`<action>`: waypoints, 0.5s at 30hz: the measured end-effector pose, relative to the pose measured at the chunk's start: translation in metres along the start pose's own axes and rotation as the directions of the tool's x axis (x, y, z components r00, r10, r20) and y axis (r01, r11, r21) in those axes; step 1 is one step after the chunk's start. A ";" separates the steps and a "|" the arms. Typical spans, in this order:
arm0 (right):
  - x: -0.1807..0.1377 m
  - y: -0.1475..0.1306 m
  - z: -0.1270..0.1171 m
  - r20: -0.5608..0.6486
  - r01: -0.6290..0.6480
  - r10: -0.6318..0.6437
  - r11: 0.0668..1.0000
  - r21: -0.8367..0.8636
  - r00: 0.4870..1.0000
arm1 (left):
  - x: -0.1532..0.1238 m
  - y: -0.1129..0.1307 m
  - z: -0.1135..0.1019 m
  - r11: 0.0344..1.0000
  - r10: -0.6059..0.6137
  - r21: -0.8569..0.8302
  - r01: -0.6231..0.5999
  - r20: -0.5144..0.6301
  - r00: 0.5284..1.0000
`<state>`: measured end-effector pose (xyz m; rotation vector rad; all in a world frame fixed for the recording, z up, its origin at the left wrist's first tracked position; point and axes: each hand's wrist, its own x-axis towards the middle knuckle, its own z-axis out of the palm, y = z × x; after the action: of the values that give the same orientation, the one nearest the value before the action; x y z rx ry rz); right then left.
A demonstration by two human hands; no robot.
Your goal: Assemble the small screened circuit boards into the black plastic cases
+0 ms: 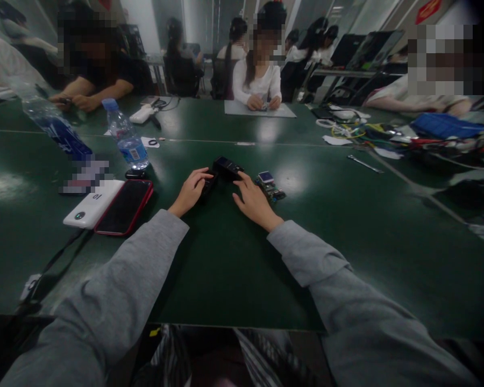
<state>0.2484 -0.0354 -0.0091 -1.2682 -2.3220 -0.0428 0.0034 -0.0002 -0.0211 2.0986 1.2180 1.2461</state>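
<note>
My left hand (191,191) has its fingers curled over the edge of a black plastic casing piece (208,184), which is partly hidden beneath them. My right hand (255,200) is low over the table, thumb and fingers apart. Its fingertips reach the near right end of a second black casing (227,165) with a dark window. These two black pieces lie close together, between my hands. Just right of my right hand lies a green circuit board (271,189) with a small screen at its far end.
On the left are a red-edged phone (124,207), a white power bank (92,205) with a cable, and two bottles, one being a clear water bottle (128,141). A wrench (365,164), tangled cables (358,129) and a blue tray (447,126) lie right. Co-workers sit across the green table (242,279).
</note>
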 end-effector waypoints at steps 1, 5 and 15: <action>0.000 0.000 0.000 -0.009 -0.004 0.004 1.000 -0.002 1.000 | 0.000 0.000 0.000 1.000 -0.001 -0.003 0.001 0.001 1.000; 0.000 -0.006 -0.005 -0.108 -0.048 0.052 0.998 0.033 0.993 | 0.000 0.001 0.000 1.000 0.007 -0.007 -0.007 -0.002 1.000; -0.003 -0.012 -0.006 -0.265 -0.040 0.044 0.999 0.022 0.963 | 0.000 0.003 0.000 1.000 -0.002 0.028 0.001 0.002 1.000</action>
<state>0.2428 -0.0460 -0.0031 -1.2219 -2.0618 -0.1692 0.0048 -0.0016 -0.0190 2.1179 1.2428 1.2325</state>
